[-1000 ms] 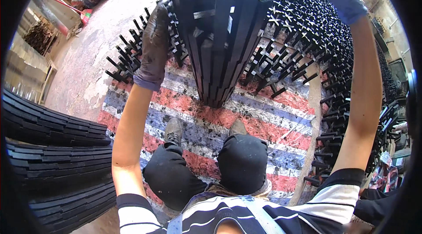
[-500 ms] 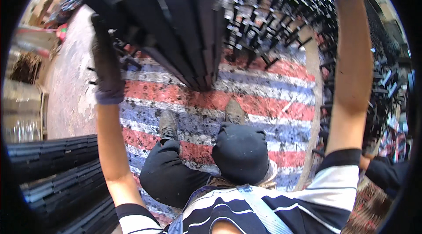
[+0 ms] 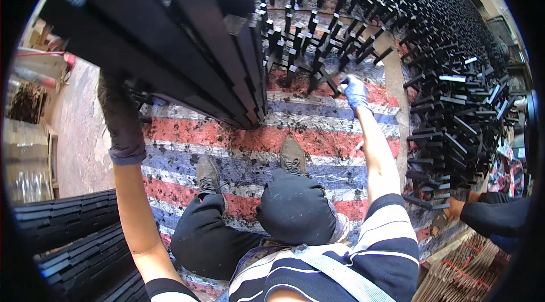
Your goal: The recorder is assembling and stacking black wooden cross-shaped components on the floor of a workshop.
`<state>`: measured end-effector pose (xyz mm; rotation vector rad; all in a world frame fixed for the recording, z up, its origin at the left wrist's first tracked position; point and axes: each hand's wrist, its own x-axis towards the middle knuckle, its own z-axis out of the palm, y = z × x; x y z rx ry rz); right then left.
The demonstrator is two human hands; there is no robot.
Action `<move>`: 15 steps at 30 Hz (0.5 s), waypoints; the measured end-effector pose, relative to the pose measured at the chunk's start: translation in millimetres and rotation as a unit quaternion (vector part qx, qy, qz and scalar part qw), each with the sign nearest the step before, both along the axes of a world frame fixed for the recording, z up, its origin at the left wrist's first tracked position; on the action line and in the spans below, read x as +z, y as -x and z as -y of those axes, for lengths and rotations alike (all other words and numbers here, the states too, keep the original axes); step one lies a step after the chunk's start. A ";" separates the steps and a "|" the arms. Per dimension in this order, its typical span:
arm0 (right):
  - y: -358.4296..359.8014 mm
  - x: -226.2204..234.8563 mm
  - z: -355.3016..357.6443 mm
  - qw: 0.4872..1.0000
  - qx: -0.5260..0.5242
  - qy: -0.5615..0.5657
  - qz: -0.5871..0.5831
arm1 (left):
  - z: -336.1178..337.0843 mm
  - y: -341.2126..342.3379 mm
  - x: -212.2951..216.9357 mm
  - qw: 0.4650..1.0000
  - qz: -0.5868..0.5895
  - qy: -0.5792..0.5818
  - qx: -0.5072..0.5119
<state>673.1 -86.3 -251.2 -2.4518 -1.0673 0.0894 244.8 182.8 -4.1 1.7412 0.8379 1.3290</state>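
Observation:
A tall stack of black bars (image 3: 187, 46) stands in front of me on the left, narrowing toward the floor. My left hand (image 3: 120, 123), in a blackened glove, is raised against its left side, its fingers hidden by the bars. To the right of the stack, my right hand (image 3: 355, 93), in a blue glove, reaches low and forward. Its fingers are closed at the near end of a black cross-shaped piece (image 3: 328, 82), at the edge of many similar upright pieces (image 3: 335, 35).
Red, white and blue striped sheeting (image 3: 210, 134) lies under my shoes. Black pieces (image 3: 454, 126) are heaped to the right, close to another person's hand (image 3: 454, 208). More black bars (image 3: 74, 211) are stacked at lower left. A bundle of brown strips (image 3: 462, 271) lies at lower right.
My right hand has come down from high at the upper right to the cross-shaped piece. My left hand sits slightly lower in view. The bar stack appears shifted left.

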 end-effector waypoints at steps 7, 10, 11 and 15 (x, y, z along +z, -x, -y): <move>42.5 225.7 -6.1 0.958 0.054 -0.241 0.145 | 12.3 -15.0 6.7 0.997 -0.001 -0.026 -0.067; 34.7 302.5 9.8 0.875 -0.014 -0.480 0.057 | 32.5 -31.3 24.3 0.995 0.054 0.012 -0.082; 65.8 341.5 2.0 0.840 0.027 -0.542 0.017 | 28.2 -28.1 20.8 0.996 0.023 -0.035 -0.085; 116.8 441.4 -1.8 0.813 0.107 -0.415 0.394 | 27.7 -31.2 27.8 0.991 0.091 0.012 -0.097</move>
